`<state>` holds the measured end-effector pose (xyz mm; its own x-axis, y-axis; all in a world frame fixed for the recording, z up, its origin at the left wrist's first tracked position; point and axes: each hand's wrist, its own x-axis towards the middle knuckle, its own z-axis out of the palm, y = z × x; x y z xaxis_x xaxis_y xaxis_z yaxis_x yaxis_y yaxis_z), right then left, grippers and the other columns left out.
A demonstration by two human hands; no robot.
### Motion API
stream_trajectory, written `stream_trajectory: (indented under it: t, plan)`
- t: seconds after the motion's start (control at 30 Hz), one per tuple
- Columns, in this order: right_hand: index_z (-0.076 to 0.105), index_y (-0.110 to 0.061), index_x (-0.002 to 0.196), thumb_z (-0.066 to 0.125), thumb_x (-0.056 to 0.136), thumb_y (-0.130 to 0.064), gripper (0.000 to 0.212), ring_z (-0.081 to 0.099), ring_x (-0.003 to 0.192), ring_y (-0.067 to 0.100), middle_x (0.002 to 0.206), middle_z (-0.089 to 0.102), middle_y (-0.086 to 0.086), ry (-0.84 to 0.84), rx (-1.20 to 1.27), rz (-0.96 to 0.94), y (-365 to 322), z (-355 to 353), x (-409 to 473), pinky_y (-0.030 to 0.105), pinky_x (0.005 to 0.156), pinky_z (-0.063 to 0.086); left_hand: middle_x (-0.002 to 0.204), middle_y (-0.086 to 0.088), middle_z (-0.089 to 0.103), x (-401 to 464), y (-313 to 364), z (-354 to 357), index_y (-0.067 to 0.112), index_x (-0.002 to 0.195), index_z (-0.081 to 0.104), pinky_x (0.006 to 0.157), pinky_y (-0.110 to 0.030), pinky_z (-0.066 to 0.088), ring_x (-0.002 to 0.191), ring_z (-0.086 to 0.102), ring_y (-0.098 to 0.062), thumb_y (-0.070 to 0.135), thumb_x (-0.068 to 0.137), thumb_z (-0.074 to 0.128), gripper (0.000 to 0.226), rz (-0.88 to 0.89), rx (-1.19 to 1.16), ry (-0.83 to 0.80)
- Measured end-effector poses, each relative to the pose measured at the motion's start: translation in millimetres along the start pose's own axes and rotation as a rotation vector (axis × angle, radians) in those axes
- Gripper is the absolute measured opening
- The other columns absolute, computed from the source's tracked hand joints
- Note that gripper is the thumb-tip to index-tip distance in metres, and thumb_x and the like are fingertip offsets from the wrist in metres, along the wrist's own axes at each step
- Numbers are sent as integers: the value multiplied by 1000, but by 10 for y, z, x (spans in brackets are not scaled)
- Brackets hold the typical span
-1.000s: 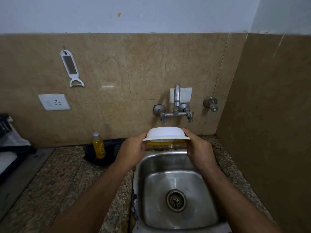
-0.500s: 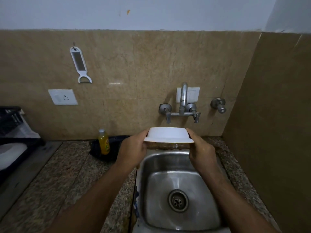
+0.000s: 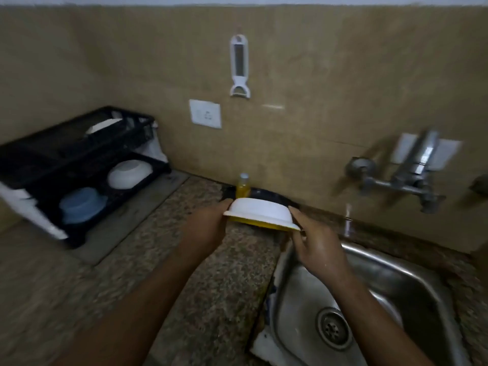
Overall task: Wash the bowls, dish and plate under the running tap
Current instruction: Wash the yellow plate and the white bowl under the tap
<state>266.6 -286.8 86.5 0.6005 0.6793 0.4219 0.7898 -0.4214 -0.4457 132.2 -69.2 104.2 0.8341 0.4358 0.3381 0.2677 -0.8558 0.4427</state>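
You hold the upturned white bowl (image 3: pixel 260 213) by its rim, your left hand (image 3: pixel 208 228) and right hand (image 3: pixel 317 247) each gripping one side, above the tabletop (image 3: pixel 211 286) beside the sink (image 3: pixel 396 286).

The steel sink (image 3: pixel 396 281) is sunk into the speckled stone table (image 3: pixel 211 273) at the right, the metal wall tap (image 3: pixel 412 165) behind it. Far left stands a black two-tier dish rack (image 3: pixel 52 154) — a white upturned bowl (image 3: pixel 129 173) and a blue bowl (image 3: pixel 81 204) on its lower tier. Between rack and sink, against the wall, stands a small yellow bottle (image 3: pixel 243 186).
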Motion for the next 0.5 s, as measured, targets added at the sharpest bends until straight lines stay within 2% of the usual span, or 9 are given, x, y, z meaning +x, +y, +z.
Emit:
stream_trajectory:
  t: [0.07, 0.13, 0.2, 0.27, 0.33, 0.43, 0.5]
  plan:
    - [43, -24, 148, 60, 92, -20, 58, 67, 74, 26, 100, 73, 7, -27, -52, -88, -276, 260, 213, 30, 60, 47, 108, -16, 74, -60, -331, -245, 12, 128, 65, 81, -41, 56, 92, 70, -36, 22, 95, 53, 37, -12, 17, 64]
    - [39, -24, 151, 58, 93, -18, 60, 66, 70, 28, 95, 74, 10, -42, -35, -132, -598, 476, 490, 31, 56, 43, 115, -13, 72, -47, -640, -569, 18, 135, 60, 82, -38, 53, 98, 68, -35, 25, 98, 51, 39, -73, 39, 49]
    - [36, -27, 152, 53, 96, -20, 59, 67, 78, 27, 102, 73, 10, -62, 10, -144, -925, 696, 791, 29, 61, 41, 131, -8, 65, 11, -1019, -922, 24, 142, 51, 92, -36, 49, 115, 62, -30, 28, 98, 55, 45, -113, 74, 21]
    - [40, -24, 150, 51, 96, -21, 55, 68, 87, 29, 107, 71, 10, -26, 35, -185, -1254, 919, 1126, 29, 71, 41, 147, -5, 51, 47, -1446, -1315, 21, 148, 43, 108, -39, 41, 135, 47, -27, 47, 93, 56, 63, -152, 112, -3]
    - [35, -22, 152, 50, 97, -23, 57, 67, 89, 31, 106, 71, 13, -23, -1, -234, -1573, 1126, 1511, 35, 78, 47, 157, -3, 36, 89, -1951, -1692, 22, 152, 35, 118, -45, 29, 148, 26, -25, 68, 84, 44, 83, -209, 209, 12]
    - [16, -29, 157, 45, 100, -26, 64, 67, 88, 36, 105, 70, 15, -102, -129, -260, -2070, 1449, 2083, 40, 73, 52, 164, 1, 20, 112, -2734, -2182, 27, 156, 22, 121, -52, 18, 152, 8, -23, 77, 86, 33, 87, -377, 420, 45]
    - [25, -26, 156, 42, 99, -27, 59, 67, 87, 38, 108, 70, 18, -24, -97, -300, -2429, 1665, 2435, 41, 73, 52, 165, 1, 15, 129, -3154, -2422, 27, 157, 18, 121, -54, 12, 153, 4, -23, 76, 89, 30, 84, -493, 447, 66]
